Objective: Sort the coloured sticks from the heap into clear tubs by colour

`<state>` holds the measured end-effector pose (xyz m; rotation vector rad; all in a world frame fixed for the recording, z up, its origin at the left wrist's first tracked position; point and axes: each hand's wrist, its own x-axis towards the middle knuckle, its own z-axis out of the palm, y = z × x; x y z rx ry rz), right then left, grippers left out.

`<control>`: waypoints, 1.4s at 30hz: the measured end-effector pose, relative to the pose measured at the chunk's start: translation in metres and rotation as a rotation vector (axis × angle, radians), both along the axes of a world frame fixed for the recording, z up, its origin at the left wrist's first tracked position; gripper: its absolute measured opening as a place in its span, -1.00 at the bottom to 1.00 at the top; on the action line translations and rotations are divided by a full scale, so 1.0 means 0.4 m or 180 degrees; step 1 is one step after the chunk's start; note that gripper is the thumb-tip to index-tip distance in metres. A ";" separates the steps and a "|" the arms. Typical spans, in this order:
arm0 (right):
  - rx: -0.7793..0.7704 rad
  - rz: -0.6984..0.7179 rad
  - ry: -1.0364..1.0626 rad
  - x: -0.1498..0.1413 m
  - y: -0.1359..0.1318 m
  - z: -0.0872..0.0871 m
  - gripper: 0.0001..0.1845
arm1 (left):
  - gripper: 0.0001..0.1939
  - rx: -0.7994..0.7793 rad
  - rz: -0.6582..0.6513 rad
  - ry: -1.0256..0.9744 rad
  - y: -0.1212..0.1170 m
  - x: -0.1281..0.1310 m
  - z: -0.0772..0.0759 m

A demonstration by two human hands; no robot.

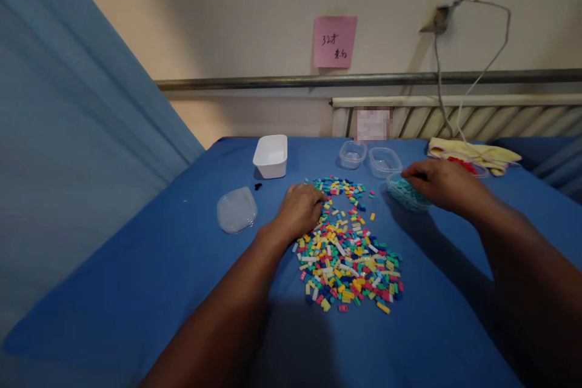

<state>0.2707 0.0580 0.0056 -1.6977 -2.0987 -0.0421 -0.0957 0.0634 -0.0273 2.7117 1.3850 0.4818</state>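
Observation:
A loose heap of small toy building bricks (348, 260) in many colours spreads over the blue-covered table, thinning toward the back. My left hand (301, 209) rests at the heap's left edge, its fingers bent together down among the bricks; anything between them is hidden. Farther right, my right hand (439, 182) hangs over a clear plastic tub of light-blue bricks (404, 194). Its thumb and fingertips are pinched together over the tub's rim, and I cannot make out what they hold.
Two clear tubs (352, 154) stand behind the heap. A white box (271, 157), a clear lid (237, 211) and small black pieces (258, 186) are at left. Red pieces (462, 165) lie by a yellow cloth (482, 151). A blue curtain (82, 109) hangs left.

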 end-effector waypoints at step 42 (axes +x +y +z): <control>0.0084 0.1778 0.1477 -0.208 -0.166 -0.139 -0.72 | -0.86 -0.0859 -0.0256 0.1418 0.074 0.070 0.135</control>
